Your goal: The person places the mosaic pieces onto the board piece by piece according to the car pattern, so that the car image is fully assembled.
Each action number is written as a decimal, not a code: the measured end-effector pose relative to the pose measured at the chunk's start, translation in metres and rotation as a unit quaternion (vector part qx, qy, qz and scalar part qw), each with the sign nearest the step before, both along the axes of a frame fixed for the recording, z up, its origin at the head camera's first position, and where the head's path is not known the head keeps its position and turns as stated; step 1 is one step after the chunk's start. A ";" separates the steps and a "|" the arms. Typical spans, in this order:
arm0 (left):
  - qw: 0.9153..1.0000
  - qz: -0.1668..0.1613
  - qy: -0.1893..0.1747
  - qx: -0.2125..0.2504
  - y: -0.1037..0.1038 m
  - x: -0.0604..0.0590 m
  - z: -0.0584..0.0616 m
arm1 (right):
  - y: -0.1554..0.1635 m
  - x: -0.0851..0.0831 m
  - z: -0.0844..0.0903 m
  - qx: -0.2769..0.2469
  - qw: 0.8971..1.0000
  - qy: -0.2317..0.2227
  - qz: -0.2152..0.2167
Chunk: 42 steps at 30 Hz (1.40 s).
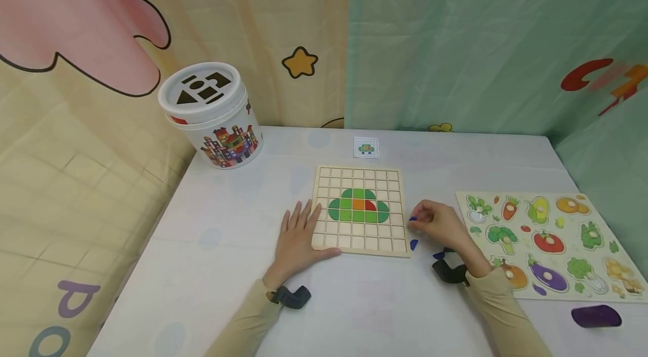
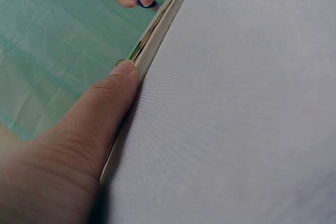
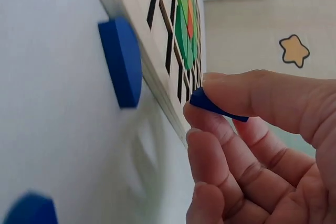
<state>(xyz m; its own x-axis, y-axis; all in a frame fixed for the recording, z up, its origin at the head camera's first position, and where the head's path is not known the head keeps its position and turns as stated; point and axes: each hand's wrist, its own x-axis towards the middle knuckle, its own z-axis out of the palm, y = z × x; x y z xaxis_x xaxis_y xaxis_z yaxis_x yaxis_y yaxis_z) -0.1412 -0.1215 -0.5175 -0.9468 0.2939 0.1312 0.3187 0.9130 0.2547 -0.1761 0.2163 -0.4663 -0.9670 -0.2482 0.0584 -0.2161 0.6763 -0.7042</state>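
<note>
A square wooden grid board (image 1: 357,242) lies on the table, with green, orange and red pieces set in its middle cells. My left hand (image 1: 297,242) rests at its left side with fingers spread, the thumb (image 2: 113,90) along the near edge. Just off the board's right edge, my right hand (image 1: 441,226) pinches a small blue piece (image 3: 216,107) between thumb and index finger. A second blue piece (image 3: 121,64), curved on one side, lies beside the board. Further blue (image 3: 31,211) shows near the right wrist, partly cut off by the frame.
Behind the board lies a small card (image 1: 366,148) with a coloured grid picture. A white bucket (image 1: 217,121) with a shape-cutout lid stands at the back left. To the right are a vegetable puzzle board (image 1: 523,256) and a dark purple object (image 1: 596,316).
</note>
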 end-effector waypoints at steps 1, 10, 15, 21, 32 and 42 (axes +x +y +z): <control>1.000 0.000 0.001 0.000 0.000 0.000 0.000 | -0.002 0.000 0.000 -0.005 1.000 -0.003 -0.002; 1.000 -0.001 -0.002 0.008 0.000 -0.001 0.000 | -0.027 0.001 0.002 -0.044 0.999 -0.028 0.016; 1.000 0.001 0.001 0.007 0.000 -0.002 0.001 | -0.046 0.002 0.004 -0.048 0.998 -0.015 0.038; 1.000 0.003 -0.002 0.001 0.000 -0.002 0.001 | -0.073 -0.001 0.004 -0.038 0.997 0.002 0.072; 1.000 0.005 -0.001 0.000 0.000 -0.002 -0.003 | -0.115 -0.001 -0.002 0.001 0.999 0.016 0.046; 1.000 0.005 -0.002 -0.005 -0.001 -0.001 -0.002 | -0.135 0.001 -0.005 0.036 0.999 0.028 0.027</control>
<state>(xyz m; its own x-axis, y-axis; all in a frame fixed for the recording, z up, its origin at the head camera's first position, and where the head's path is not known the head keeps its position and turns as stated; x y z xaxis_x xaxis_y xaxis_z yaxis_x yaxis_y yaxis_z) -0.1425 -0.1220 -0.5198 -0.9499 0.2867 0.1246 0.3095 0.9185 0.2460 -0.1754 0.0811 -0.4710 -0.9478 -0.3054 0.0916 -0.2909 0.7105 -0.6408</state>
